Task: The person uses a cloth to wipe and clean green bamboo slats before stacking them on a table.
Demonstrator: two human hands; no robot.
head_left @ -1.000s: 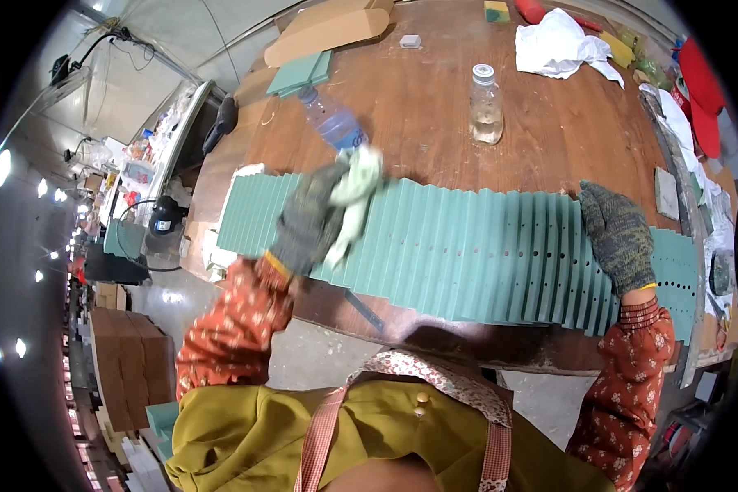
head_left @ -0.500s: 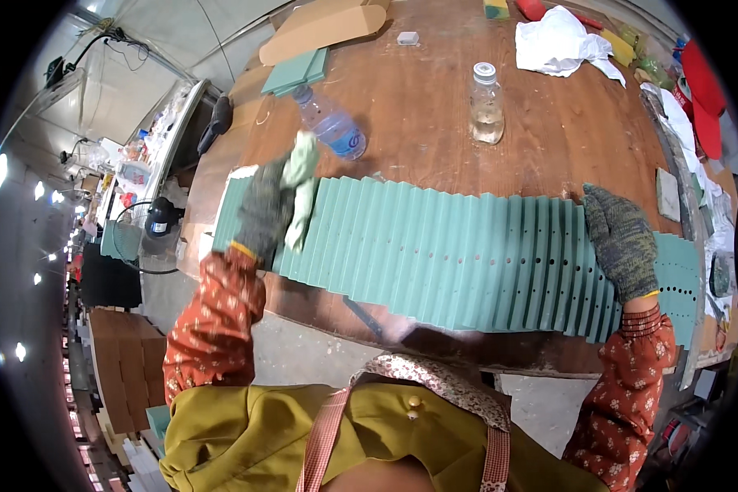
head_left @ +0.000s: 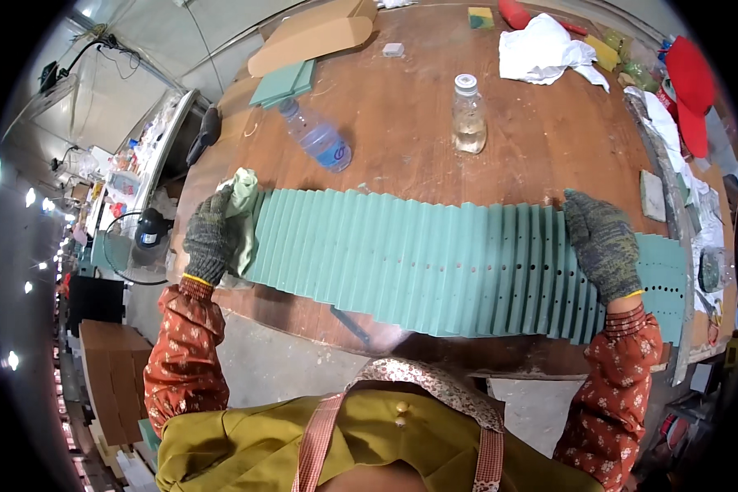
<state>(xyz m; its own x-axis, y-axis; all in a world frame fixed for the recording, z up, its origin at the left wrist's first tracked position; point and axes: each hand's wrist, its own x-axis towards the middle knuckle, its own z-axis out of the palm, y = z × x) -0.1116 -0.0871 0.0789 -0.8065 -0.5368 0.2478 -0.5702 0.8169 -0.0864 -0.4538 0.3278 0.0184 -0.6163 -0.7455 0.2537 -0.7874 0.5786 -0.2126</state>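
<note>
A long overlapping row of pale green boards [head_left: 418,262] lies fanned out along the near side of the wooden table. Dark holes show along the boards toward the right. My left hand [head_left: 207,234], in a grey knitted glove, is closed on a pale green cloth [head_left: 242,213] at the row's left end. The cloth hides the edge of the last board there. My right hand [head_left: 603,246], gloved alike, lies flat over the boards near the right end, fingers pointing away from me. Beyond its wrist more holed boards [head_left: 662,283] continue.
A clear plastic bottle with a blue label [head_left: 318,139] lies on the table [head_left: 385,123]. Farther right stands a glass bottle [head_left: 469,115] with liquid. At the back are a cardboard piece [head_left: 312,39], small green boards [head_left: 285,84], white cloth [head_left: 545,49] and a red cap [head_left: 690,82].
My left hand has moved left with the cloth, off the boards' faces to the row's left end. My right hand stays on the boards. The whole view has shifted slightly.
</note>
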